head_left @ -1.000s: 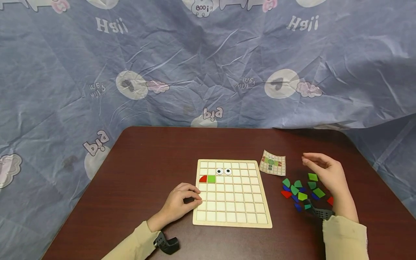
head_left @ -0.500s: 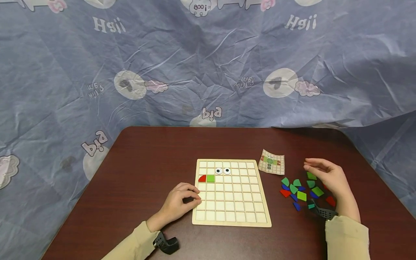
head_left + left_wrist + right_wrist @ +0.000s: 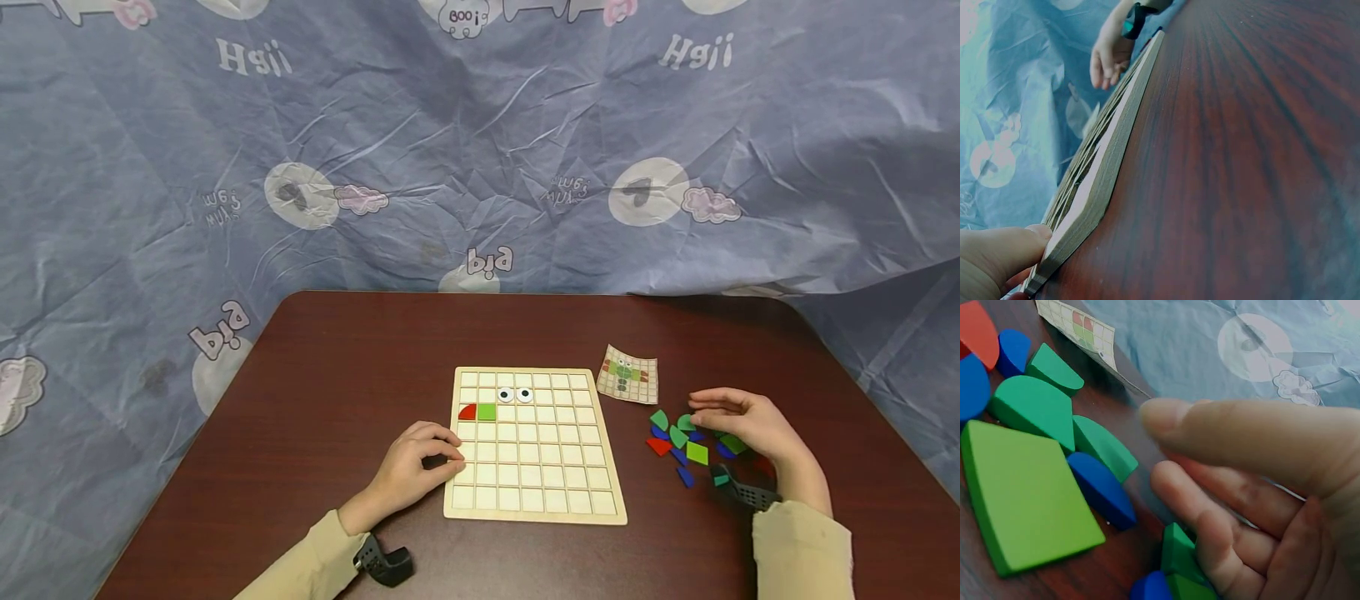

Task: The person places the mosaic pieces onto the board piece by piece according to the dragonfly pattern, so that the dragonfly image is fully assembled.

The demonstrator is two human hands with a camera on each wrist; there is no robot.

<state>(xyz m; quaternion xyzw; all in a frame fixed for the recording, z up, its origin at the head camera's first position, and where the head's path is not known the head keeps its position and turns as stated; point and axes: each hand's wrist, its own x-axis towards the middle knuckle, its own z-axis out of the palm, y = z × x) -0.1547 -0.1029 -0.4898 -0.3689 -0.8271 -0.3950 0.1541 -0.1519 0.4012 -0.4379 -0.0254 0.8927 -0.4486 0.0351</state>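
Note:
A wooden grid board [image 3: 541, 477] lies on the table, bearing a red quarter-round piece [image 3: 468, 412], a green square piece [image 3: 487, 412] and two eye discs [image 3: 515, 395]. My left hand [image 3: 412, 467] rests its thumb and fingertips on the board's left edge. In the left wrist view, the thumb [image 3: 1019, 247] touches the edge close to a corner. My right hand [image 3: 750, 421], fingers loosely bent and holding nothing, hovers over the far side of a loose pile. Beneath it lie green rounded pieces [image 3: 1038, 406], a light green piece [image 3: 1032, 503] and blue pieces [image 3: 1104, 490].
Behind the pile, a picture card [image 3: 629, 377] shows a coloured figure on a grid. Red pieces [image 3: 659, 447] lie among the loose ones; the right hand partly covers others. A printed blue cloth [image 3: 480, 150] hangs behind the dark table [image 3: 337, 367].
My right hand has come down toward me and slightly left, from beyond the pile to over its far pieces. The left hand stays at the board's edge.

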